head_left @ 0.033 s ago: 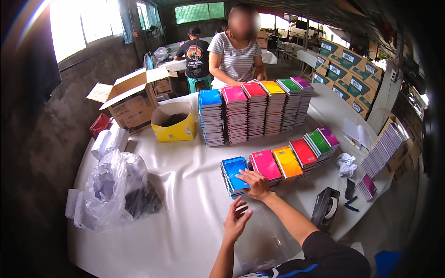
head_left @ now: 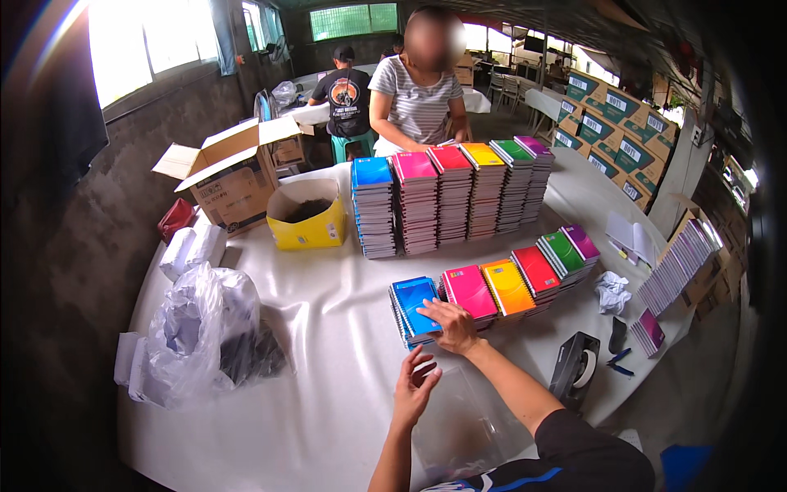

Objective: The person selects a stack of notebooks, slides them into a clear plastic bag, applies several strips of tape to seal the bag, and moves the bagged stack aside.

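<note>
Desk [head_left: 328, 426] is occupied by tall stacks [head_left: 453, 201]; blue notebooks [head_left: 410, 291] are touched by open right hand [head_left: 452, 325]; open left hand [head_left: 414, 385] nearby.

A short stack of glossy blue, spiral-bound paper notebooks [head_left: 414, 297] lies flat on the white-covered table [head_left: 328, 353], top cover upward (its lower right part is hidden), just left of the pink spiral-bound notebooks [head_left: 468, 290].

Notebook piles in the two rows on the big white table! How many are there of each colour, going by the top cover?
Blue piles: 2
Pink piles: 2
Red piles: 2
Yellow-orange piles: 2
Green piles: 2
Purple piles: 2
Total: 12 piles
</note>
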Demonstrator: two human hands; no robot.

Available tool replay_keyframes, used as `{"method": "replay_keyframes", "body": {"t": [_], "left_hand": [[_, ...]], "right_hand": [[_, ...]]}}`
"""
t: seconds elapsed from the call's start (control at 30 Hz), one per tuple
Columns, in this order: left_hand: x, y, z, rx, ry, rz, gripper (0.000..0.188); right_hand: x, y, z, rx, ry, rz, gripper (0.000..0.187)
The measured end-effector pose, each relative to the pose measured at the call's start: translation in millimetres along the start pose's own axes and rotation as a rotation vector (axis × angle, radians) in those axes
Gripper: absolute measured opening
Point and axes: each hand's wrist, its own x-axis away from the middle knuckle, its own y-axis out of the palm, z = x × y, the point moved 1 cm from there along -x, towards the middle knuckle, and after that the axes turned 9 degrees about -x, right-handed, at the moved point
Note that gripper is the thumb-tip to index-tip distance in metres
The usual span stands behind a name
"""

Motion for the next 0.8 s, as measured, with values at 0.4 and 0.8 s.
{"method": "replay_keyframes", "body": {"t": [0.4,0.8], "left_hand": [[6.8,-23.1,31.1,0.875,-0.134,-0.190,0.073],[30.6,-31.0,3.2,0.796,-0.388,-0.014,0.049]], "right_hand": [[-14.6,-73.8,-78.1,0.117,-0.192,0.081,0.043],[0.6,-112.8,-11.3,0.084,0.232,-0.281,0.078]]}}
